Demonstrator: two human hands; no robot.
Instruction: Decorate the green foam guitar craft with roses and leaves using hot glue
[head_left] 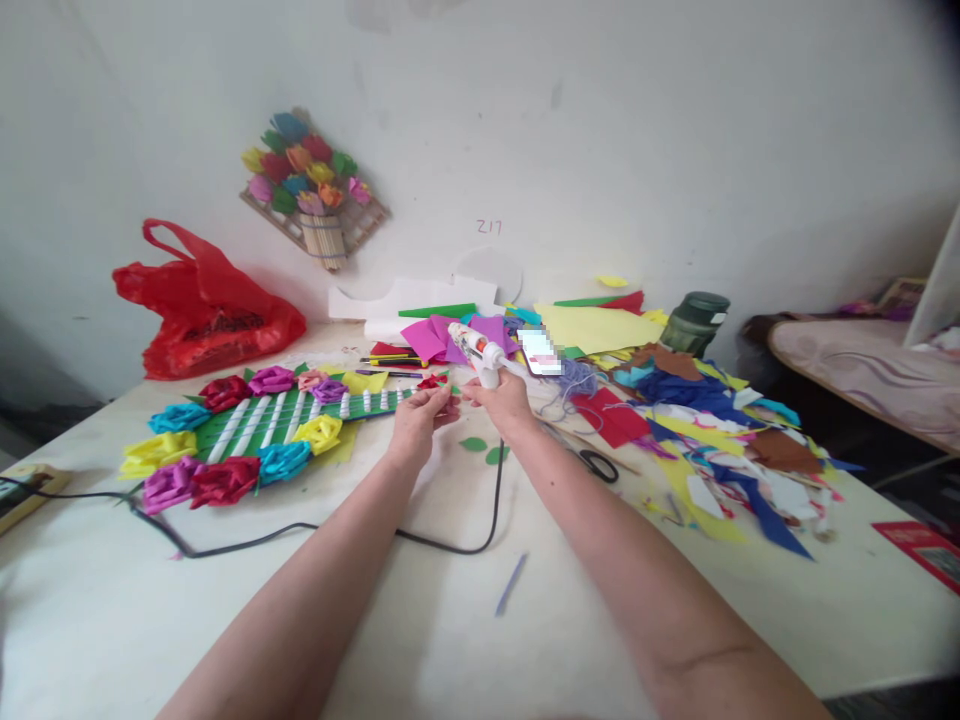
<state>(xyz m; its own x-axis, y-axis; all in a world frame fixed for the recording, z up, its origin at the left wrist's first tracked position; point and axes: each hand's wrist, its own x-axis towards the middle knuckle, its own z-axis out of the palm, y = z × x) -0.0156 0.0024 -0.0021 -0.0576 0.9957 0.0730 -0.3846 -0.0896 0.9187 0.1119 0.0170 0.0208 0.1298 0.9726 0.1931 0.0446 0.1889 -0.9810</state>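
Note:
My right hand (504,402) grips a white hot glue gun (476,348), and its fingertips come close to my left hand. The fingers of my left hand (420,418) are pinched together; whatever they hold is too small to make out. Just beyond them is a small red paper piece (433,381). To the left lies a green guitar-shaped craft (255,432) with white strips, edged with coloured paper flowers (225,480). Its narrow end reaches toward my left hand. Loose green paper leaves (472,444) rest on the table below my hands.
The glue gun's black cord (300,526) crosses the table leftward. Black-handled scissors (598,465) lie right of my right forearm, beside heaped paper scraps (720,430). Further back are a phone (538,352), a dark green jar (695,322) and a red plastic bag (202,315).

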